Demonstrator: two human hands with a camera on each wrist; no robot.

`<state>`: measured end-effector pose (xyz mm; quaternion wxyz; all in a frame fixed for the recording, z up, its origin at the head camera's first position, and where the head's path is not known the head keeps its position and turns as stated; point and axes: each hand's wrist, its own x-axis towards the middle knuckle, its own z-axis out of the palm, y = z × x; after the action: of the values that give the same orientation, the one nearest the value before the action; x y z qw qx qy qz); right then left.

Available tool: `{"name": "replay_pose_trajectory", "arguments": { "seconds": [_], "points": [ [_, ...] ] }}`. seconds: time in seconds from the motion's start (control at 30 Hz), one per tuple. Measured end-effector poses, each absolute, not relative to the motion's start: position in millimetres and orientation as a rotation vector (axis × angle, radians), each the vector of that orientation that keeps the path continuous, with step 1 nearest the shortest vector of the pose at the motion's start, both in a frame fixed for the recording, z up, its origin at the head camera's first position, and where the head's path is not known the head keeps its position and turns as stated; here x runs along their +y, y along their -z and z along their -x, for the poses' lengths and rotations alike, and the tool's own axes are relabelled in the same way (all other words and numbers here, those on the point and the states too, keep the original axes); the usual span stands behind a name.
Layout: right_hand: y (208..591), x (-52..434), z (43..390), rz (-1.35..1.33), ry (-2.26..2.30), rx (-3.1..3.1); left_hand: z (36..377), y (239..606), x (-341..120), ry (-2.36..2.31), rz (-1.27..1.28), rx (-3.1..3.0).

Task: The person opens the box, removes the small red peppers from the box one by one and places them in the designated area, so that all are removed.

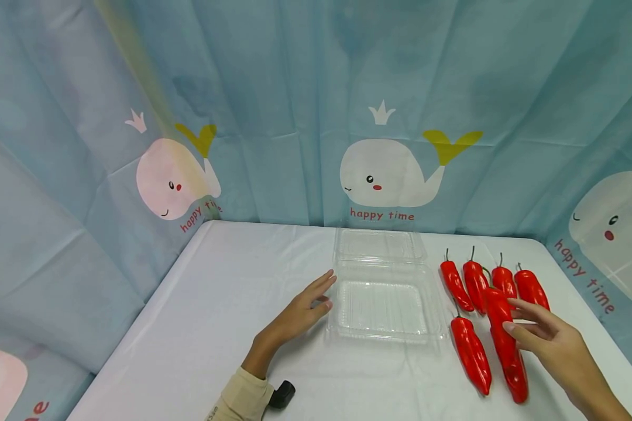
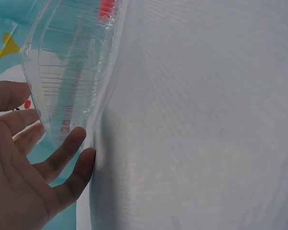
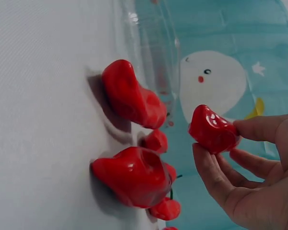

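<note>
An open clear plastic clamshell box (image 1: 384, 336) lies in the middle of the white table, its lid (image 1: 379, 244) folded back toward the curtain. My left hand (image 1: 321, 292) lies flat beside it, straight fingertips touching its left rim; the left wrist view shows the left hand (image 2: 33, 163) against the box (image 2: 69, 62). Several red peppers (image 1: 471, 354) lie to the right of the box. My right hand (image 1: 516, 318) pinches the longest red pepper (image 1: 511, 356) between thumb and fingers; the right wrist view shows the right hand (image 3: 230, 143) on that pepper's end (image 3: 212, 128), clear of the cloth.
A white cloth (image 1: 232, 304) covers the table. A blue curtain with whale prints (image 1: 390, 169) closes the back and both sides. Other peppers (image 3: 132, 175) lie close under my right hand. A small black device (image 1: 282, 393) sits by my left sleeve.
</note>
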<state>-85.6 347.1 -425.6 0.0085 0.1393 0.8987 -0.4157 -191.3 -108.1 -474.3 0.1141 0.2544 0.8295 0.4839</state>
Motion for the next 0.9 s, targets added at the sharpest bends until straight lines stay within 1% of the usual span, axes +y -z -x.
{"name": "replay_pose_trajectory", "arguments": {
  "seconds": [0.53,0.9],
  "points": [
    [443.5,372.3,79.0,-0.618,1.309,2.754,192.1,475.3,-108.4,-1.417,-0.745,2.437],
    [451.6,382.8,75.3,-0.811,1.279,2.703,192.1,474.9,-108.2,-1.421,-0.746,2.432]
  ]
}}
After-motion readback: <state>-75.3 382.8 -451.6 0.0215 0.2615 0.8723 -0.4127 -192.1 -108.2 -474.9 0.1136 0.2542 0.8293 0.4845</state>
